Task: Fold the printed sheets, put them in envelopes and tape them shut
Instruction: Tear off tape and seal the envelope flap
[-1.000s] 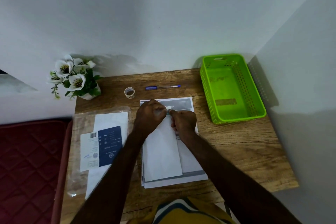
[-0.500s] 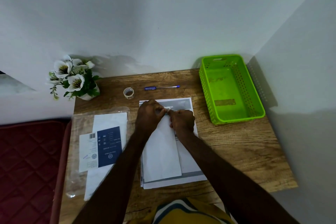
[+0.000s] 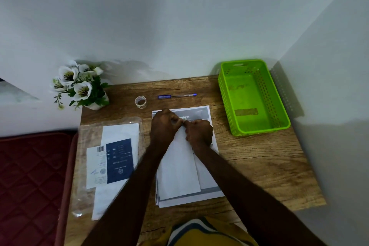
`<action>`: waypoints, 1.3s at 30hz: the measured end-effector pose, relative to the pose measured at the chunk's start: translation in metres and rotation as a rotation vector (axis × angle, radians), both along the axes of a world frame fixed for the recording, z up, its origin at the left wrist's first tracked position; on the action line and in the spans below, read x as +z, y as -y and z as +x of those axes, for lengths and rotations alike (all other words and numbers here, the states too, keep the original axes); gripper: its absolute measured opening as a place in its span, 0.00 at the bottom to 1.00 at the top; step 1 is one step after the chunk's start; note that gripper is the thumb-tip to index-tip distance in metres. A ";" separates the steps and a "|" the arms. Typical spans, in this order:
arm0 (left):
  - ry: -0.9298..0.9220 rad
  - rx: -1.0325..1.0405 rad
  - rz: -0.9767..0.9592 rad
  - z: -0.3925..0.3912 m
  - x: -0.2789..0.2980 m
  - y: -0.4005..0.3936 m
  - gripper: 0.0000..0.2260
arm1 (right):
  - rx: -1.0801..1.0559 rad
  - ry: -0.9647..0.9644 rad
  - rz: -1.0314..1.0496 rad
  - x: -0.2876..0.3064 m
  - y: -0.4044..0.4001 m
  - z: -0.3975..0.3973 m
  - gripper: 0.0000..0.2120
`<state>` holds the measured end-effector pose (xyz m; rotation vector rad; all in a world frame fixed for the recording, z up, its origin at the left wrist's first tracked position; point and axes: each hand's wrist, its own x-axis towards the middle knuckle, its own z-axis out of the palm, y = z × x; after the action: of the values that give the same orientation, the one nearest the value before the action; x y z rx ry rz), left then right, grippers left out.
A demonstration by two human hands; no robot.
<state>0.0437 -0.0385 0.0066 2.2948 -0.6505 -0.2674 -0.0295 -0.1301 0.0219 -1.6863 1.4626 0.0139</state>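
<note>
Plain white envelope (image 3: 179, 168), far end seemingly pinched.

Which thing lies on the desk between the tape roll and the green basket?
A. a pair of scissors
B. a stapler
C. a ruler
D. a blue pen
D: a blue pen lies on the desk, right of the tape roll and left of the green basket.
</note>
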 end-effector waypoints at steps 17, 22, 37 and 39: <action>-0.213 0.097 0.011 0.014 0.002 0.007 0.05 | 0.022 0.028 -0.047 -0.003 0.007 -0.005 0.24; -0.237 0.131 -0.065 0.013 0.003 0.007 0.04 | 0.081 0.060 0.035 -0.005 0.015 -0.008 0.20; -0.251 0.109 -0.088 0.016 0.000 0.004 0.07 | 0.334 -0.129 -0.040 -0.005 0.029 -0.002 0.31; -0.249 0.112 -0.097 0.016 -0.001 0.005 0.06 | 0.300 -0.079 0.025 -0.005 0.033 -0.003 0.30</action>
<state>0.0597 -0.0432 0.0060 2.1508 -0.3990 -0.4496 -0.0321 -0.1635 0.0172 -1.8885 1.2470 0.2635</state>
